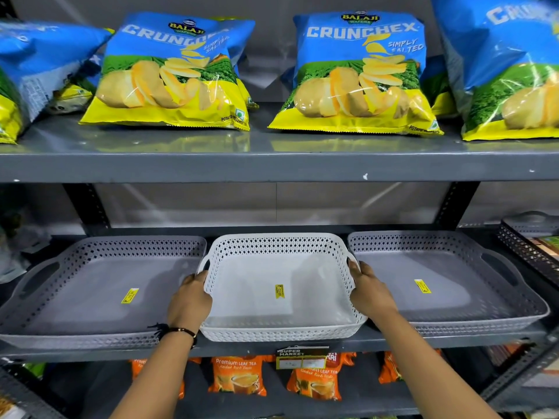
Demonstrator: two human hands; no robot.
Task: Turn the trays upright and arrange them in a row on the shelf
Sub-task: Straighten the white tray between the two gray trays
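Observation:
Three perforated plastic trays lie upright, open side up, in a row on the middle shelf [272,347]. The white tray [251,291] is in the centre, between a grey tray [90,294] on the left and another grey tray [447,285] on the right. Each has a yellow price sticker on its floor. My left hand [190,297] grips the white tray's left wall near its handle cut-out. My right hand [369,291] grips its right wall, fingers over the rim.
Blue and yellow crisp bags [172,74] fill the shelf above. Orange tea packets [239,376] sit on the shelf below, behind a price tag [302,356]. A further grey tray [532,228] stands at the far right on an adjoining rack.

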